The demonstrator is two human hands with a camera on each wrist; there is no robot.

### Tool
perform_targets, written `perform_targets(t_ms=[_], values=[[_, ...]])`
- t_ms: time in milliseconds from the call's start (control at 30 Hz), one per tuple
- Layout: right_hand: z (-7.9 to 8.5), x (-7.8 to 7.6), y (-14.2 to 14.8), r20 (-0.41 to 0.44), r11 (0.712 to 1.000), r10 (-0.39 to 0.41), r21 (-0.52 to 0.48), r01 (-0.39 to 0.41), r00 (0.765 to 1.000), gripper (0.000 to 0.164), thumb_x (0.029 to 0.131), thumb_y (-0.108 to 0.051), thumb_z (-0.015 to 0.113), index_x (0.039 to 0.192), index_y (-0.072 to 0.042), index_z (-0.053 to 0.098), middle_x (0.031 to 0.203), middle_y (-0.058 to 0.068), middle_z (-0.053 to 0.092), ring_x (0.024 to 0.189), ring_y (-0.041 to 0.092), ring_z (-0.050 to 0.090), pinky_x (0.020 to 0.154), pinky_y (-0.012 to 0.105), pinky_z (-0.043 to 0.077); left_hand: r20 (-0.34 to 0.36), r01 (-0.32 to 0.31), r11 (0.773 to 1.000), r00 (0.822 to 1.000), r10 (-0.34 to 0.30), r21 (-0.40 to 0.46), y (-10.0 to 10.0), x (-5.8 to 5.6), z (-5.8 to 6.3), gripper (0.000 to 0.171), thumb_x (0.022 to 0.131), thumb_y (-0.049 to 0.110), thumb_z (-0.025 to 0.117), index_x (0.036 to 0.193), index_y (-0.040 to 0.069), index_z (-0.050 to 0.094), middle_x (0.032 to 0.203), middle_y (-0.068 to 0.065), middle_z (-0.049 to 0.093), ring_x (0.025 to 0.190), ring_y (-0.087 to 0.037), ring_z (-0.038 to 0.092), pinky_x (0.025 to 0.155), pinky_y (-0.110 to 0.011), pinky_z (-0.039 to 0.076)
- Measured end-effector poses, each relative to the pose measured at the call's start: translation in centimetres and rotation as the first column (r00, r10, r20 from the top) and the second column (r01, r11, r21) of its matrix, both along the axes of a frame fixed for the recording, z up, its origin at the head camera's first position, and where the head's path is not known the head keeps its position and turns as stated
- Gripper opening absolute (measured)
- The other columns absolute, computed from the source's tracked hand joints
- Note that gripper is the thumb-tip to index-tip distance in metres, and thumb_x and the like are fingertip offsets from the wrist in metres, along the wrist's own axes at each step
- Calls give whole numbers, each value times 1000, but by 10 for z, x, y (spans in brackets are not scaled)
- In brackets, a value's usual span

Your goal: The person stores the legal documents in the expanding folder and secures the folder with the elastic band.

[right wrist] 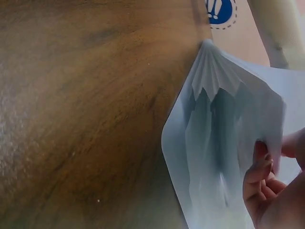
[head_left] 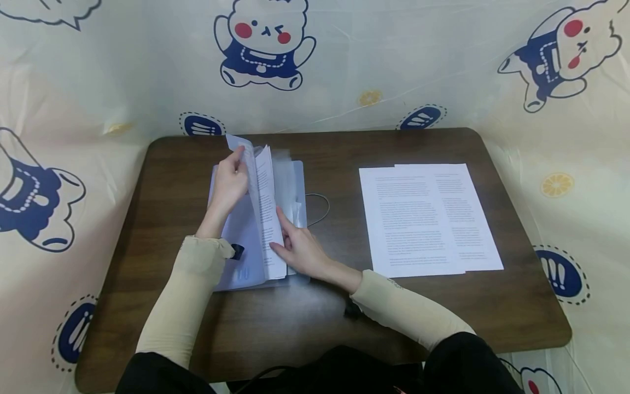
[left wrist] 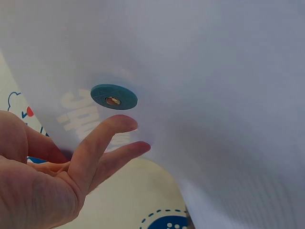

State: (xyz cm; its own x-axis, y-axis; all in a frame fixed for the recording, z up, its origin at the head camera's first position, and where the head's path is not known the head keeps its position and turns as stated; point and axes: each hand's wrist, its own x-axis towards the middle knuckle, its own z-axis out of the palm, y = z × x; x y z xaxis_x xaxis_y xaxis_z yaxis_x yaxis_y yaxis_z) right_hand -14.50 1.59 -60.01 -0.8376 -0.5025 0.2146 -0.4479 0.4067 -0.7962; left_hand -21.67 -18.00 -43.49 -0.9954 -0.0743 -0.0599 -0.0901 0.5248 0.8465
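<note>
A pale blue expanding file folder (head_left: 239, 268) stands partly opened left of the table's middle, printed sheets (head_left: 269, 219) upright inside it. My left hand (head_left: 229, 180) grips the edge of its raised flap (left wrist: 214, 71) near the top. In the left wrist view two fingers reach across the flap beside a round blue button (left wrist: 114, 97) with a brass-coloured centre. My right hand (head_left: 302, 249) pinches the folder's inner wall beside the sheets. The right wrist view shows fingers inside an opened pocket (right wrist: 212, 138), the thumb on the wall's other side, and pleats (right wrist: 214, 71) fanned out at the end.
Two overlapping printed pages (head_left: 413, 219) lie flat on the right half of the brown wooden table (head_left: 334, 317). A thin cord (head_left: 322, 210) loops out from the folder's right side. Patterned white sheeting (head_left: 344, 54) surrounds the table.
</note>
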Motion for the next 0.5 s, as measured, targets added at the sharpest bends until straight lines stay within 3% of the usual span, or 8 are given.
perform_targets(t_ms=[67, 133, 200, 233, 300, 333, 400, 500], values=[[5, -1, 5, 21, 999, -5, -32, 5, 1000, 83, 106, -30, 71, 175, -11, 28, 82, -10, 69, 59, 0, 55, 55, 18, 46, -2, -3, 1000, 1000, 3, -7, -1, -1, 0, 56, 115, 12, 37, 171, 5, 35, 176, -21, 39, 113, -35, 68, 70, -21, 42], [29, 3, 14, 72, 997, -10, -74, 15, 997, 77, 107, -27, 69, 172, -6, 34, 88, -3, 74, 64, 6, 59, 60, 23, 50, -13, -7, 1000, 1000, 7, -21, -1, -1, 0, 56, 115, 12, 37, 171, 5, 37, 174, -21, 41, 118, -32, 68, 79, -25, 44], [35, 0, 25, 101, 992, -16, -121, 28, 995, 74, 109, -32, 67, 172, -8, 36, 92, -3, 76, 68, 6, 61, 64, 22, 50, -23, -9, 1000, 1000, 9, -19, -1, -1, 0, 56, 115, 12, 37, 170, 4, 38, 174, -22, 42, 122, -32, 68, 90, -31, 51], [49, 3, 30, 115, 992, -18, -123, 33, 993, 72, 109, -30, 67, 170, -5, 38, 94, 1, 78, 70, 9, 61, 65, 24, 51, -26, -10, 1000, 1000, 10, -12, -2, -1, 0, 56, 115, 12, 37, 170, 4, 37, 174, -22, 41, 124, -32, 68, 97, -35, 53], [64, 5, 41, 124, 989, -24, -144, 42, 992, 71, 109, -31, 68, 169, -4, 40, 97, 5, 79, 71, 10, 61, 65, 25, 51, -30, -9, 1000, 999, 9, 8, -2, -1, 1, 56, 115, 12, 36, 170, 3, 37, 176, -21, 38, 151, -39, 51, 115, -46, 47], [68, 5, 46, 123, 988, -31, -148, 49, 992, 71, 109, -29, 68, 169, -4, 40, 97, 6, 79, 72, 10, 61, 65, 24, 50, -28, -7, 1000, 1000, 8, 20, -3, -1, 1, 56, 115, 12, 36, 170, 4, 36, 177, -21, 37, 155, -39, 48, 118, -49, 45], [71, 3, 56, 117, 987, -54, -143, 71, 992, 69, 109, -24, 68, 168, -2, 41, 96, 8, 78, 70, 9, 60, 64, 22, 50, -17, -4, 1000, 1000, 5, 27, -4, -1, 1, 56, 116, 14, 36, 171, 6, 35, 178, -19, 35, 153, -42, 50, 113, -46, 49], [94, 5, 74, 154, 985, -117, -105, 134, 981, 67, 105, -6, 68, 166, 4, 41, 97, 19, 78, 67, 10, 60, 63, 24, 52, 2, -3, 1000, 1000, 3, 21, -5, 1, 2, 56, 117, 17, 36, 172, 9, 35, 178, -18, 36, 143, -42, 56, 89, -28, 51]])
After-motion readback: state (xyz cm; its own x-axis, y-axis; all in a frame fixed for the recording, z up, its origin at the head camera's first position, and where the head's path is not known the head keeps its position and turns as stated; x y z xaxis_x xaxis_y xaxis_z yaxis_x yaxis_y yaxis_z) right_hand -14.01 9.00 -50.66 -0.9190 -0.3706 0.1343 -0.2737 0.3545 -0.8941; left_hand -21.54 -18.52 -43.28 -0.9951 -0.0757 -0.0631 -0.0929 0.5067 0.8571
